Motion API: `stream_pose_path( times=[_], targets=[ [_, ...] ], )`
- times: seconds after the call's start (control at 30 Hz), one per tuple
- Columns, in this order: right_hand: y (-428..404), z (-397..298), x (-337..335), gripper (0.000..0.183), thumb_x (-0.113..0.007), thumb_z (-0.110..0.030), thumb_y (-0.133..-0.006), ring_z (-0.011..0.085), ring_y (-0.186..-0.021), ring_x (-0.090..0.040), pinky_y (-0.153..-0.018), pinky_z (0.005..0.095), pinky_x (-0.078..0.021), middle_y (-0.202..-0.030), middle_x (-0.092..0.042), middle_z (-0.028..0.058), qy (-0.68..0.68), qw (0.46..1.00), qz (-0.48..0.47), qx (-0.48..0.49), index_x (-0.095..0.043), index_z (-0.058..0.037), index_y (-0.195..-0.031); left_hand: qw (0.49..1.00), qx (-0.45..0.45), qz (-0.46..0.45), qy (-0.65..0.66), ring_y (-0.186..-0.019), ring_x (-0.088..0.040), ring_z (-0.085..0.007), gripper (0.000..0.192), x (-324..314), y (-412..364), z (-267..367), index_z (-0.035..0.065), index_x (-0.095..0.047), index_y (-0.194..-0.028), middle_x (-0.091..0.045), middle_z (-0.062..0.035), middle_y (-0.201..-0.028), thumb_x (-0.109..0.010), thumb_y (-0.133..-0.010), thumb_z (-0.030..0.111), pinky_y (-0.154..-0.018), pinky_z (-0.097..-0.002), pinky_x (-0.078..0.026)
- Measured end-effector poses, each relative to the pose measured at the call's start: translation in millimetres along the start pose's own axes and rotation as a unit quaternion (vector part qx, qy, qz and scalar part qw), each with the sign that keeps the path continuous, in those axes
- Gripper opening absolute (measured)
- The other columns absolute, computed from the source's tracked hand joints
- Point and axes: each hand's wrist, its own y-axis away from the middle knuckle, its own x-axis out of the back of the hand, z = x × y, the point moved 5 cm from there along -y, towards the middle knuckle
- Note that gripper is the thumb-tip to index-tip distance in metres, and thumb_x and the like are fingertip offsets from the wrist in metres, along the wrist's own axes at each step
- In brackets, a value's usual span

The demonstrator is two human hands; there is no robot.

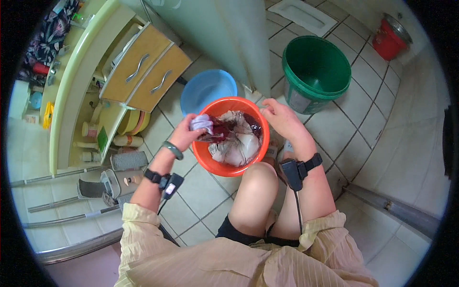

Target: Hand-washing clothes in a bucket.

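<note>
My left hand (185,133) is closed around a bunched lavender cloth (202,123) over the left rim of an orange basin (229,172). Dark red fabric (224,131) lies against the cloth, partly over the basin; whether it is one piece with the lavender cloth I cannot tell. Wet white and greyish cloth (245,145) fills much of the basin, with liquid around it. Just off the basin's upper right rim is my right hand (279,116), its fingers loosely curled and nothing visible in them. Part of its palm is hidden.
Behind the orange basin stands a light blue basin (208,88). A green bucket (312,97) is at the right on the tiled floor, a red bucket (385,43) farther off. Wooden drawers (143,68) and a shelf are at the left. My knees are beside the basin.
</note>
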Motion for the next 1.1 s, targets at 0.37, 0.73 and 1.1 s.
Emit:
stream_pose_path(
  times=[0.37,0.73,1.1],
  targets=[
    [-6,-15,-9,0.031,-0.050,-0.028,-0.085,0.0359,-0.090,-0.056,-0.078,0.0420,-0.0444,-0.095,-0.061,0.0180,0.002,1.000,-0.006,0.017,-0.053,-0.0046,-0.105,0.988,0.068,-0.121,-0.063,-0.109,-0.052,-0.0294,0.056,-143,-65,-134,0.0067,-0.031,-0.131,-0.042,-0.0174,-0.130,-0.057,-0.082,0.012,-0.084,-0.0381,-0.048],
    [-5,-30,-15,0.033,-0.053,-0.026,-0.086,0.0294,-0.090,-0.060,-0.077,0.0351,-0.0465,-0.097,-0.061,0.0175,0.034,0.998,-0.002,0.045,-0.053,-0.0031,-0.109,0.957,0.035,-0.144,-0.248,-0.107,-0.051,-0.0338,0.037,-180,-135,-174,0.0059,-0.045,-0.118,-0.046,-0.0154,-0.120,-0.048,-0.081,0.011,-0.087,-0.0398,-0.043],
    [10,12,18,0.037,-0.050,-0.033,-0.085,0.0338,-0.097,-0.057,-0.084,0.0404,-0.0442,-0.100,-0.061,0.0203,0.021,0.999,0.030,-0.011,-0.054,-0.0055,-0.110,0.997,-0.009,-0.029,-0.071,-0.096,-0.057,-0.0186,0.047,-32,-13,15,0.0041,-0.044,-0.116,-0.057,-0.0095,-0.108,-0.060,-0.072,0.003,-0.084,-0.0313,-0.046]
  ],
)
